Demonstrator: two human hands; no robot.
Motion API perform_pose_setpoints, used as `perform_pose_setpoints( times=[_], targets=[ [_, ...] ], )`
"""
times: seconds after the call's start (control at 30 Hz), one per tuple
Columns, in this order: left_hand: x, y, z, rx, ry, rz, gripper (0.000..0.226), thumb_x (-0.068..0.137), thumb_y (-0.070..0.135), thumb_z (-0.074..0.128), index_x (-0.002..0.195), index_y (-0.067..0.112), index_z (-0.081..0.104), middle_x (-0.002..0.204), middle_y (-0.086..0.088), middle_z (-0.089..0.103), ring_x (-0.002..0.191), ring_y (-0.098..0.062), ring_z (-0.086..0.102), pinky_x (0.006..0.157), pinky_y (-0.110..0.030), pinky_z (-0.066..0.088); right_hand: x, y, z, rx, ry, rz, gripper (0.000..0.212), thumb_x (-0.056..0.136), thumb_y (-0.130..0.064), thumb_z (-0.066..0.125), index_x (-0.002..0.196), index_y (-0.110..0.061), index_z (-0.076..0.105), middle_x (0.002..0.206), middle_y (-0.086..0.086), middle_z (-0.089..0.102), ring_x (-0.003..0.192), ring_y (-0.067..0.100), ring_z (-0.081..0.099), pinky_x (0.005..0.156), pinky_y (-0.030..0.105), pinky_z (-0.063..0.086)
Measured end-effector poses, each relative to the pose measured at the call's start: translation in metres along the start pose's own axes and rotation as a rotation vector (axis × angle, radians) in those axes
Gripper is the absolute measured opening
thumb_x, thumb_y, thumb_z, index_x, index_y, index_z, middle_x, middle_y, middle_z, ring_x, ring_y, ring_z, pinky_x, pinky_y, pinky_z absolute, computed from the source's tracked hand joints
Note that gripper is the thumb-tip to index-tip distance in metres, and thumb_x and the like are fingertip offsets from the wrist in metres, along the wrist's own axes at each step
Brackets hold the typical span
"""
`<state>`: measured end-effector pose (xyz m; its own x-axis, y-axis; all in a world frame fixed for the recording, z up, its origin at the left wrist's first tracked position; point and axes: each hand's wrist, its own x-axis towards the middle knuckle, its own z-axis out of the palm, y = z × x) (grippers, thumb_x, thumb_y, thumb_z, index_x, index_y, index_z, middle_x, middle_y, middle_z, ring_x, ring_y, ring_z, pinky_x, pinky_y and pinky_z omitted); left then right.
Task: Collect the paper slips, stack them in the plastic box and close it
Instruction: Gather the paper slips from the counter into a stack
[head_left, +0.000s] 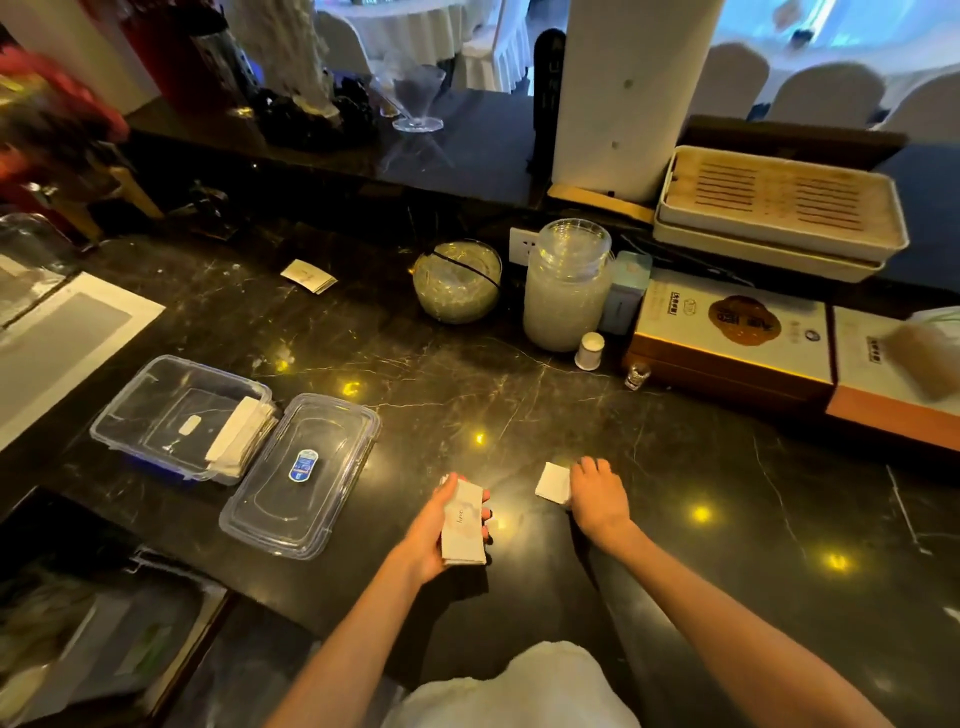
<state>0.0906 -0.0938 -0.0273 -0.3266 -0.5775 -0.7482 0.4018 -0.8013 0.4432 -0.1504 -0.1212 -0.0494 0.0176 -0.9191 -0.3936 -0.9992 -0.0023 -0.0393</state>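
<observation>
My left hand (434, 530) holds a small stack of white paper slips (463, 525) above the dark marble counter. My right hand (597, 499) rests palm down on the counter, its fingers touching another white slip (553, 483) that lies flat. The clear plastic box (150, 410) stands open at the left, with several slips (241, 434) leaning against its right wall. Its clear lid (304, 475) with a blue sticker lies flat beside it. One more slip bundle (309, 276) lies far back on the counter.
A round glass bowl (457, 280), a tall glass jar (566, 286) and a small white bottle (589, 351) stand at the back. Printed gift boxes (727, 332) and stacked trays (779, 208) fill the right. A white sheet (67, 343) lies at the left.
</observation>
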Motion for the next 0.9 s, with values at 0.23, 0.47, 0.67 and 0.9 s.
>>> perform_pose_setpoints(
  times=[0.23, 0.47, 0.67, 0.9],
  targets=[
    [-0.036, -0.031, -0.015, -0.125, 0.13, 0.262, 0.028, 0.098, 0.042, 0.048, 0.117, 0.021, 0.044, 0.09, -0.013, 0.064, 0.065, -0.024, 0.058, 0.057, -0.036, 0.053, -0.056, -0.023, 0.023, 0.193, 0.021, 0.08, 0.053, 0.09, -0.048, 0.061, 0.125, -0.01, 0.052, 0.129, 0.011, 0.057, 0.12, 0.03, 0.055, 0.093, 0.038, 0.046],
    [-0.067, -0.046, -0.031, -0.076, 0.244, 0.353, 0.036, 0.097, 0.045, 0.048, 0.121, 0.019, 0.045, 0.098, -0.014, 0.064, 0.075, -0.025, 0.062, 0.067, -0.04, 0.055, -0.103, -0.098, -0.011, 0.689, 0.073, 0.061, 0.063, 0.087, -0.057, 0.056, 0.135, -0.018, 0.046, 0.121, 0.01, 0.068, 0.107, 0.031, 0.067, 0.089, 0.046, 0.055],
    [-0.084, -0.039, -0.033, -0.144, 0.196, 0.325, 0.071, 0.093, 0.064, 0.033, 0.138, 0.011, 0.047, 0.131, -0.026, 0.057, 0.109, -0.038, 0.06, 0.09, -0.048, 0.05, -0.133, -0.173, -0.023, 0.654, 0.093, -0.088, 0.043, 0.086, -0.056, 0.056, 0.115, -0.025, 0.053, 0.113, 0.003, 0.069, 0.106, 0.028, 0.064, 0.081, 0.037, 0.046],
    [-0.095, -0.023, -0.045, -0.251, 0.24, 0.393, 0.055, 0.096, 0.06, 0.032, 0.13, 0.022, 0.052, 0.103, -0.009, 0.067, 0.084, -0.022, 0.066, 0.073, -0.035, 0.057, -0.142, -0.214, -0.021, 0.63, 0.104, -0.105, 0.039, 0.091, -0.048, 0.055, 0.117, -0.019, 0.054, 0.118, 0.004, 0.059, 0.112, 0.027, 0.057, 0.091, 0.036, 0.042]
  ],
)
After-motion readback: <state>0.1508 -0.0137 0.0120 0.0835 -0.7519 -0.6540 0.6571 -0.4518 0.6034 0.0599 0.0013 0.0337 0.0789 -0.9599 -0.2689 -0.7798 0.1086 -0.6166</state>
